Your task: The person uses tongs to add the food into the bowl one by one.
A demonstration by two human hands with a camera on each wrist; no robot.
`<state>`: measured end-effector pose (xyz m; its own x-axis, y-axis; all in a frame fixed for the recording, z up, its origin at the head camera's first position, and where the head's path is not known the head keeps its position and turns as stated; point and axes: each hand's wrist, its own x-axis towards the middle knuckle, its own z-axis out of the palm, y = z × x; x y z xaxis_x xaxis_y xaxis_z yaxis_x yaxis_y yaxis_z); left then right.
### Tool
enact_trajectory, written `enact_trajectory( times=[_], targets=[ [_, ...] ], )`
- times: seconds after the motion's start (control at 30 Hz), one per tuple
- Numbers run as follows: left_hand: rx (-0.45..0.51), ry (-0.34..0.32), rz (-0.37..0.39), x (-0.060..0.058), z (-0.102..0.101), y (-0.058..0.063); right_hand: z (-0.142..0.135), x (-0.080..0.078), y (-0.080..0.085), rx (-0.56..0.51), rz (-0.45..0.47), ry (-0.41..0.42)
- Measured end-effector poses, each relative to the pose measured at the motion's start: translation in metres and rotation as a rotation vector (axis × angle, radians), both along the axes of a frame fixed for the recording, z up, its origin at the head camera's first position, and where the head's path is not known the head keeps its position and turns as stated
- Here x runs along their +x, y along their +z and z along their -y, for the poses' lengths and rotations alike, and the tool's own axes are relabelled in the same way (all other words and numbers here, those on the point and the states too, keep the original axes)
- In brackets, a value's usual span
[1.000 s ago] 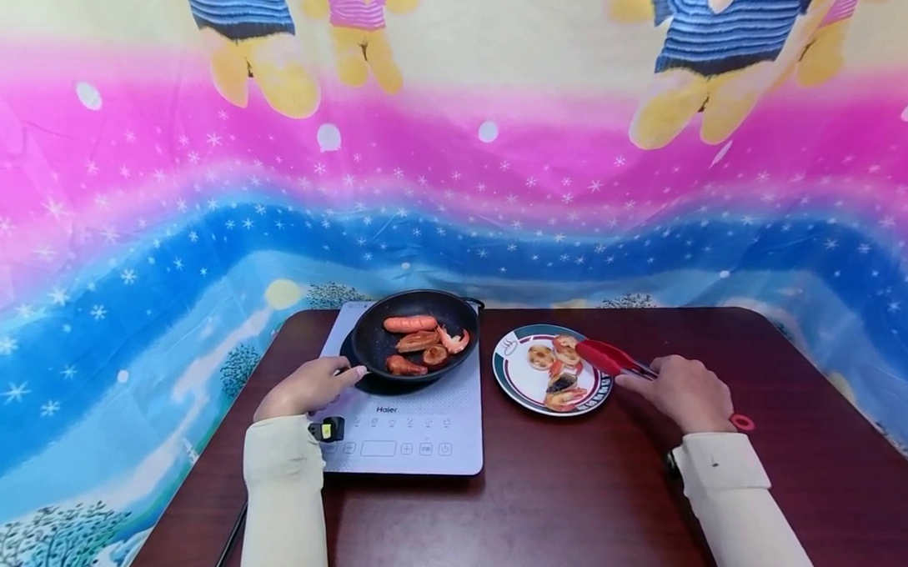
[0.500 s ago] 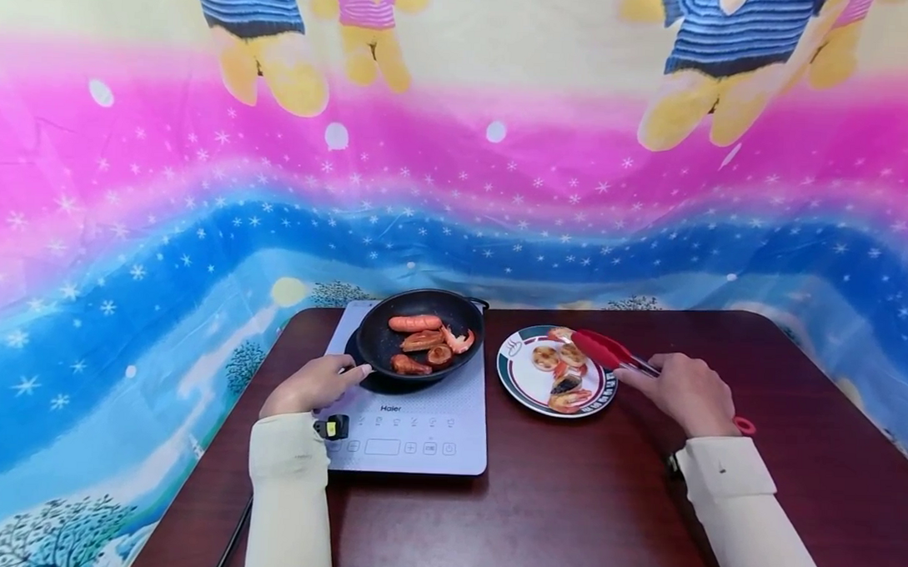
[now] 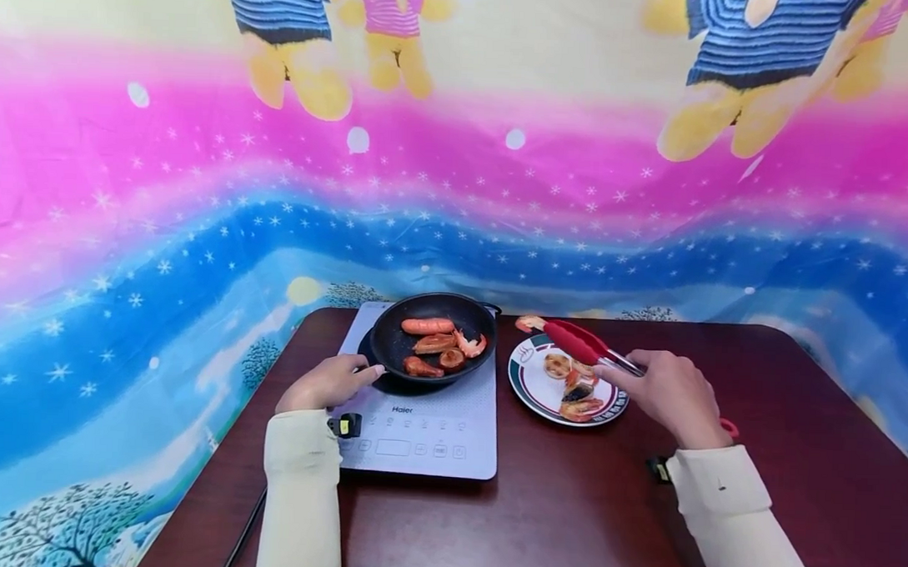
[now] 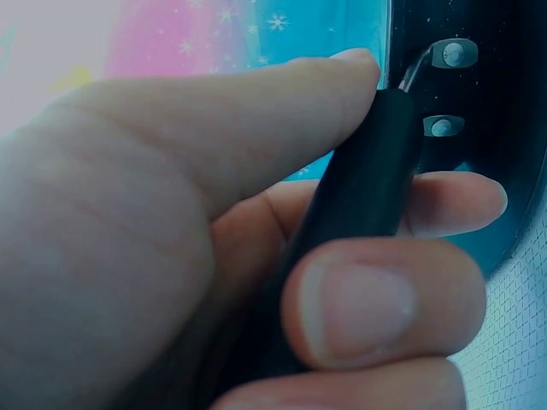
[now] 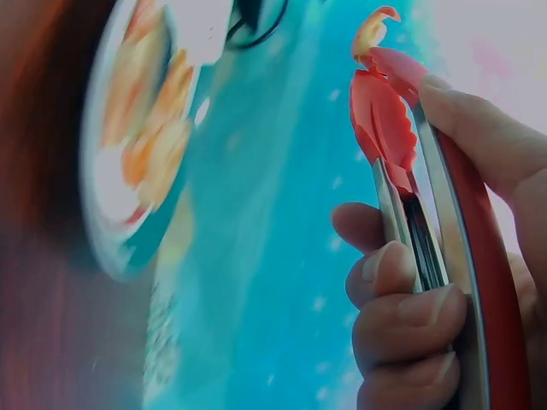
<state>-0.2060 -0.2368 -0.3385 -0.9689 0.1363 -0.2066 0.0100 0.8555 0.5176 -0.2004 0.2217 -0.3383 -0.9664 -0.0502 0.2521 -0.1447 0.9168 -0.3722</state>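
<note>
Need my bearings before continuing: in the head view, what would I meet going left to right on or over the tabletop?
Thin black cord, left hand, round black frying pan, round white plate with a green-banded rim, right hand.

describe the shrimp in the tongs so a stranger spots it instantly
On the dark table, a plate sits right of the cooktop. Near it, the right hand holds red tongs gripping a curled, orange shrimp. It alone hangs midair; other food lies in the pan or on the plate.
</note>
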Motion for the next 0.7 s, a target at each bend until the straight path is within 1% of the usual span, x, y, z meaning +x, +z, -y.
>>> enact_trajectory(
  times=[0.13, 0.3, 0.5, 0.6, 0.7],
  targets=[
    [0.002, 0.007, -0.004, -0.001, -0.002, -0.001, 0.031, -0.004, 0.010, 0.002, -0.010, 0.052],
    [0.018, 0.012, -0.006, -0.004, -0.005, -0.003, 0.071, -0.018, 0.023, 0.084, -0.036, 0.106],
    [0.022, 0.021, -0.002, -0.004, -0.006, -0.002, 0.120, -0.035, 0.037, 0.155, -0.006, 0.168],
    [0.021, 0.027, -0.010, -0.002, -0.005, -0.002, 0.142, -0.042, 0.040, 0.192, -0.006, 0.193],
    [0.020, 0.031, -0.016, 0.000, -0.003, -0.003, 0.162, -0.048, 0.039, 0.236, 0.001, 0.208]
  ],
)
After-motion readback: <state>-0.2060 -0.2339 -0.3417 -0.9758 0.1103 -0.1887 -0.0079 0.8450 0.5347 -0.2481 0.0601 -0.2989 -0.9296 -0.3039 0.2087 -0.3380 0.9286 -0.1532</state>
